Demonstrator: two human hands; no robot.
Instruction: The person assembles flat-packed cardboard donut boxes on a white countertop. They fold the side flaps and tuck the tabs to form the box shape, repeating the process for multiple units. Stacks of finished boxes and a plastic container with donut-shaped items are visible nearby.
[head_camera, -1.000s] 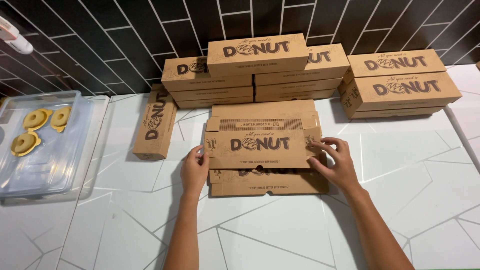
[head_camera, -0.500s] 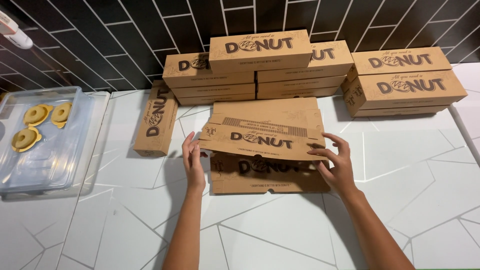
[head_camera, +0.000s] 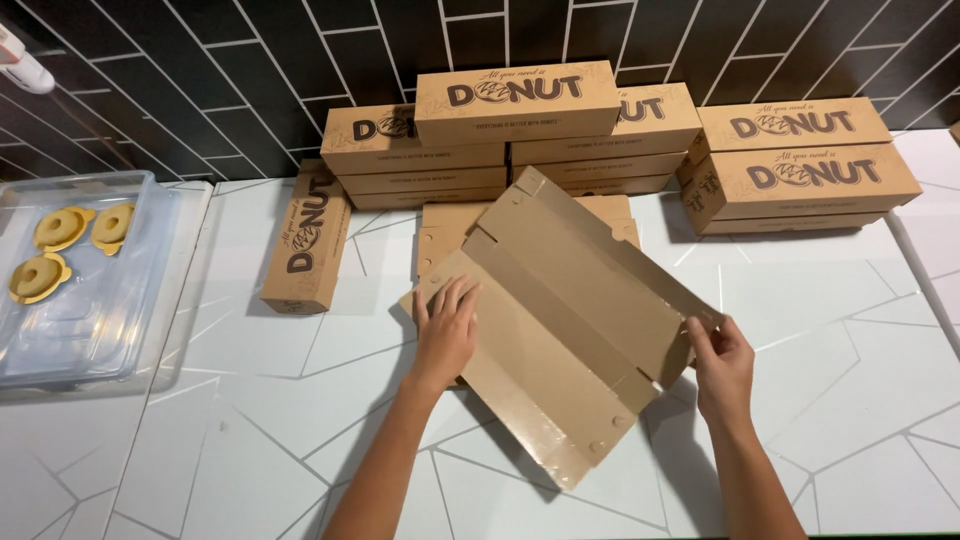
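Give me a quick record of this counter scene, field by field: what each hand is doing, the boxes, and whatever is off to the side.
left hand: left hand pressed flat on the unfolded cardboard blank
right hand: right hand pinching the blank's right edge
blank: plain brown side up, tilted, lying over a pile of flat blanks
folded boxes: stacks of closed brown boxes along the dark tiled wall; one box on its own at left
side: clear plastic bin with yellow ring-shaped pieces
surface: white counter

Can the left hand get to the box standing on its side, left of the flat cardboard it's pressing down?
Probably yes: the left hand rests on the flat cardboard, and only bare countertop lies between it and the side-standing box.
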